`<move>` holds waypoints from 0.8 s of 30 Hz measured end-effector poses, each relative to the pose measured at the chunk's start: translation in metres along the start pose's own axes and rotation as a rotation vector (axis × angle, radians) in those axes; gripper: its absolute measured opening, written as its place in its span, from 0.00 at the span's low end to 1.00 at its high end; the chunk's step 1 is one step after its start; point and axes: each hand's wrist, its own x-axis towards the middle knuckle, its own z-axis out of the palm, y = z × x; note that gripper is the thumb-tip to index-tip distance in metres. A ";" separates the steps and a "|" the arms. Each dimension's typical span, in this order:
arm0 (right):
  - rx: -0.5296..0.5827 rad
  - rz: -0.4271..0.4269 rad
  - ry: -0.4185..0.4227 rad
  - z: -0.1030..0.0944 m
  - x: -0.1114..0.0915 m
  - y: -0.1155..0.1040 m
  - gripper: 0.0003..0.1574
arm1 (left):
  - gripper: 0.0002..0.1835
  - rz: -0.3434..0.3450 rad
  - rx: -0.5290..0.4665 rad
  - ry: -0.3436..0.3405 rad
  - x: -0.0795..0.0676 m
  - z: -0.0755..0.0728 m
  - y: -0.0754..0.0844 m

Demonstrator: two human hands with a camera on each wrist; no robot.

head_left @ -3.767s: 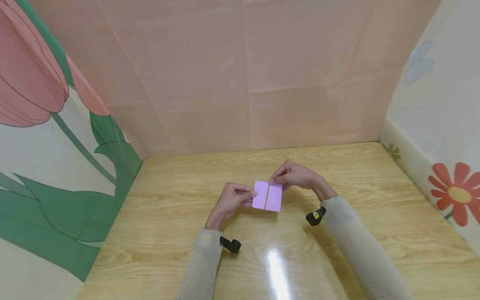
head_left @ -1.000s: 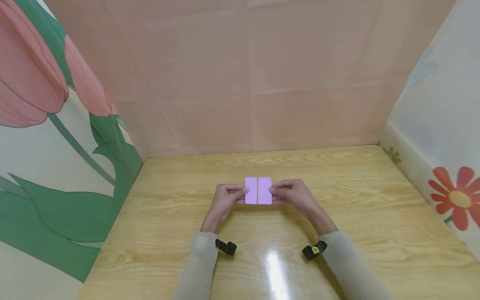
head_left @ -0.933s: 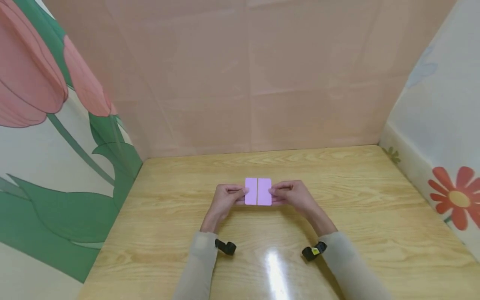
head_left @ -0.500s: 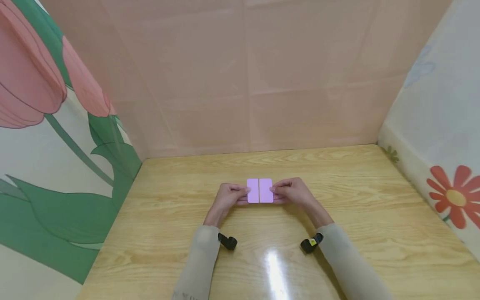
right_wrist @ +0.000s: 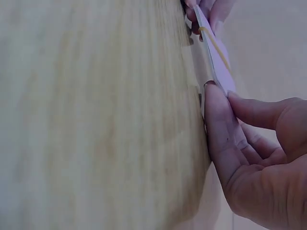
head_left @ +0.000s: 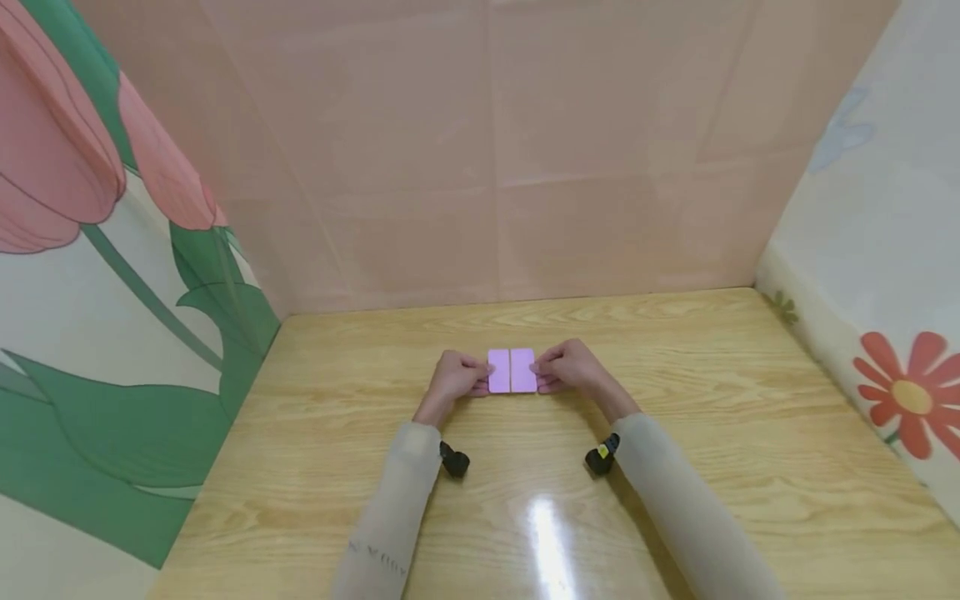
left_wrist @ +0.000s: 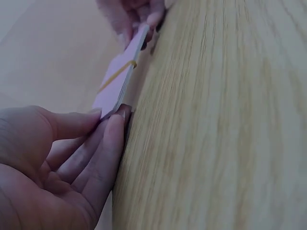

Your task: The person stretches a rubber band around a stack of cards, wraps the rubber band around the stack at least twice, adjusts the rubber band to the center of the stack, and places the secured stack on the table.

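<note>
A thin stack of pink-purple cards [head_left: 499,372] is held level just over the wooden table, with a yellow rubber band [head_left: 511,371] round its middle. My left hand [head_left: 454,377] pinches its left edge, thumb on top and fingers beneath. On the opposite edge, my right hand [head_left: 576,367] pinches in the same way. Both wrist views show the pack [left_wrist: 106,101] edge-on, its layers visible, and the band [right_wrist: 216,45] crossing it. The lower fingers lie close to the tabletop; whether they touch it I cannot tell. The underside of the pack is hidden.
The wood-grain table [head_left: 300,467] reaches back to a pink sheet wall [head_left: 495,167]. A tulip-printed panel [head_left: 135,433] stands on the left, a flower-printed one [head_left: 825,250] on the right. Dark cameras [head_left: 454,461] sit at both wrists.
The right hand has gone from the band at the pack's top edge to its right edge, and the tilted pack has levelled. Lately both hands have moved it slightly farther away and apparently lower.
</note>
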 end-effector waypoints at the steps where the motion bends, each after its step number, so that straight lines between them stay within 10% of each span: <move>1: -0.002 0.001 -0.004 0.000 0.001 -0.002 0.15 | 0.08 -0.002 0.014 0.002 0.001 0.000 0.001; 11: -0.032 0.026 -0.011 -0.003 0.006 -0.010 0.11 | 0.08 0.011 0.111 -0.024 0.008 -0.002 0.010; 24: -0.145 0.030 0.058 0.004 0.004 -0.019 0.09 | 0.05 0.032 0.220 0.109 0.010 0.002 0.010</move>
